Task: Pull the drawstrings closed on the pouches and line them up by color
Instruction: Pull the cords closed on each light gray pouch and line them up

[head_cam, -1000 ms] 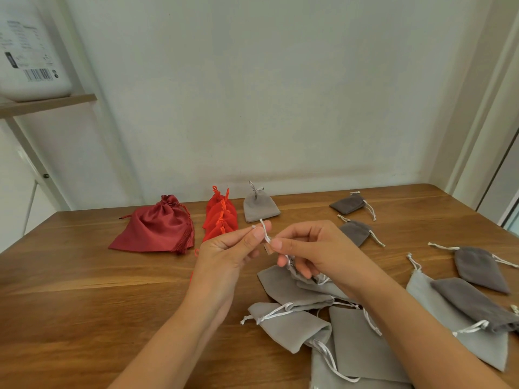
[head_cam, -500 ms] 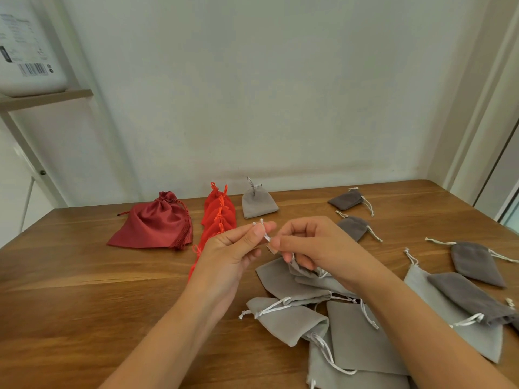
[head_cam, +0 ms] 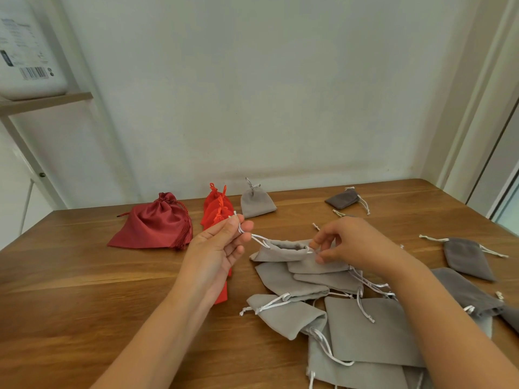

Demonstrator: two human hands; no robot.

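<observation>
Pinching a white drawstring (head_cam: 257, 238), the left hand (head_cam: 216, 248) holds it out from a light grey pouch (head_cam: 280, 252) stretched between both hands. The right hand (head_cam: 354, 245) pinches the pouch's other edge, above a heap of grey pouches (head_cam: 365, 329) on the wooden table (head_cam: 84, 304).

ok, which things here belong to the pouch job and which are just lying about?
Job: left hand pinching the drawstring; right hand pinching the open grey pouch; light grey pile; dark grey pouches; red pouches; maroon pouch; closed grey pouch.
Lying about: white box; shelf under it.
</observation>
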